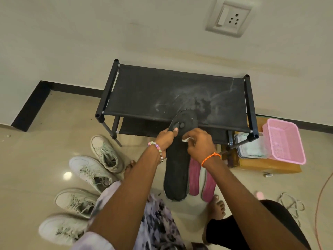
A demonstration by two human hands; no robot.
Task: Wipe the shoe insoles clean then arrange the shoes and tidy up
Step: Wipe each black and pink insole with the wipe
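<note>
My left hand (166,137) grips a long black insole (177,170) near its far end and holds it in the air in front of the shoe rack. My right hand (199,143) pinches a small white wipe (185,139) against the insole's right edge. Two pink insoles (194,177) lie on the floor below, partly hidden by the black one. Several pale sneakers (106,154) sit on the floor to the left.
A black two-tier shoe rack (173,92) with a dusty top stands against the wall. To its right a pink basket (283,143) and a clear container (250,147) rest on a brown box (266,166). White laces (292,204) and an orange cable (319,201) lie at right. Bare feet are below.
</note>
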